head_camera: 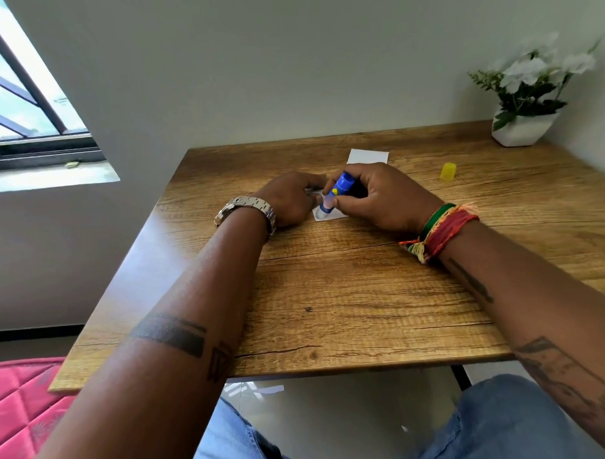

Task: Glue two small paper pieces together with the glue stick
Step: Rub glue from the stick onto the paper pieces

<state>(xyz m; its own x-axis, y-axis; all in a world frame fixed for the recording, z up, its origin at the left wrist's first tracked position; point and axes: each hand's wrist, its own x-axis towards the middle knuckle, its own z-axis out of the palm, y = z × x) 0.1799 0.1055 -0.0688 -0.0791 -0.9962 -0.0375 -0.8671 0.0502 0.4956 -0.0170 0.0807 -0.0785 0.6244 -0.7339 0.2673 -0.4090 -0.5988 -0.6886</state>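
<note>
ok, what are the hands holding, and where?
Right hand grips the glue stick around its blue barrel. Left hand presses the small paper piece flat.

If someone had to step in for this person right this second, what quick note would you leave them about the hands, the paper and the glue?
Right hand grips the uncapped glue stick, tip down on the near paper piece.
Left hand rests on that piece's left side, steadying it.
Second paper piece lies bare farther back on the table; the yellow cap stands to the right.
Done: cap off, gluing under way.
Left: finish spreading glue, press the second piece on, likely recap the stick.
</note>
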